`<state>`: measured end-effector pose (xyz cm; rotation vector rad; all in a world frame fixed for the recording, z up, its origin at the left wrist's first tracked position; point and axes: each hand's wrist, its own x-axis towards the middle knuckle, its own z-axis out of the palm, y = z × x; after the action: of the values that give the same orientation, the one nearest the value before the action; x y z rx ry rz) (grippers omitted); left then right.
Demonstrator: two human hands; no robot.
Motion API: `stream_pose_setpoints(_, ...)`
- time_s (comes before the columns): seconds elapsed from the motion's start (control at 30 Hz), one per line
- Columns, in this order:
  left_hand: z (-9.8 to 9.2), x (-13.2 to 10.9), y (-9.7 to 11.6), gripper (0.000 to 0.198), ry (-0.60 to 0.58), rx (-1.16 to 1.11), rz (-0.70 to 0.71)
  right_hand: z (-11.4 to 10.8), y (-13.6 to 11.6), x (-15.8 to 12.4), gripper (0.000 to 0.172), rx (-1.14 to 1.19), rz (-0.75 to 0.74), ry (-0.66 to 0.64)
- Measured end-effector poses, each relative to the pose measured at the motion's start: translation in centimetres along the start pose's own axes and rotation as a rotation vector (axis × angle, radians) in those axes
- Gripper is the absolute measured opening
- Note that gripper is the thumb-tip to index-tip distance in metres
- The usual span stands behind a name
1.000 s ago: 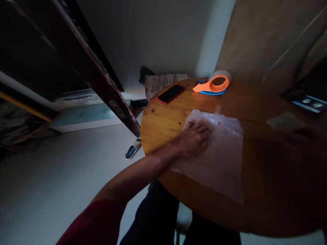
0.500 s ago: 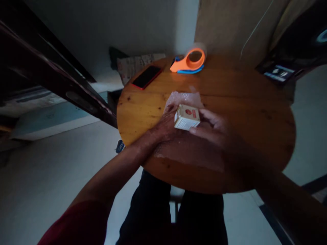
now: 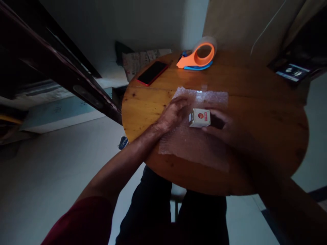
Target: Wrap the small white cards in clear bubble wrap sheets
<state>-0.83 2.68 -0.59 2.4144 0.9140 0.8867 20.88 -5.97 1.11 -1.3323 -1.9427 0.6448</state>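
A sheet of clear bubble wrap [image 3: 194,146] lies spread on the round wooden table [image 3: 143,109]. On its left part rests my left hand [image 3: 173,114], open, with the fingers stretched toward the far edge. My right hand [image 3: 221,124] grips a small pale carton [image 3: 200,118] from its right side, thumb on the near side and fingers on the far side. A red round mark and red print show on the carton's top. It sits over the middle of the wrap; whether it touches the wrap, I cannot tell.
At the table's far edge stands an orange and blue tape dispenser [image 3: 196,59] with a clear roll. A red-edged phone [image 3: 152,72] lies left of it. Beyond are newspaper [image 3: 143,59] and, at the right, a dark object with a lit screen [image 3: 293,72].
The carton has moved a little right, away from my left hand, with my right hand on it. More of the wrap's far right corner now shows, lying flatter. The view has shifted slightly.
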Motion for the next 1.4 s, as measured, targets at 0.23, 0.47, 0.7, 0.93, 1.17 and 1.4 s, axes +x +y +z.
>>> stream_pose_setpoints(0.23, -0.2, -0.2, -0.1, 0.026, 0.055, -0.019, -0.055, 0.0, -0.6, -0.1, 0.059, -0.21, -0.061, -0.037)
stream_pose_setpoints(0.47, 0.0, 0.0, 0.3, 0.026, 0.01, -0.021, -0.014, 0.2, -1.4, 0.0, 0.051, -0.182, -0.021, -0.025)
stream_pose_setpoints(0.7, -0.2, 0.0, 0.4, 0.026, -0.031, 0.037, 0.024, 0.1, -0.9, -0.1, 0.043, -0.177, -0.06, 0.004)
stream_pose_setpoints(0.93, -0.2, 0.0, 0.5, 0.025, -0.022, 0.069, 0.066, -0.2, -0.9, 0.0, 0.044, -0.186, -0.089, -0.034)
stream_pose_setpoints(1.17, -0.3, -0.1, 0.5, 0.026, -0.04, 0.094, 0.064, -0.2, -0.8, 0.0, 0.043, -0.178, -0.09, -0.042)
stream_pose_setpoints(1.4, -0.4, 0.0, 0.5, 0.025, -0.029, 0.064, 0.086, -0.4, -1.4, 0.0, 0.054, -0.18, -0.089, -0.077)
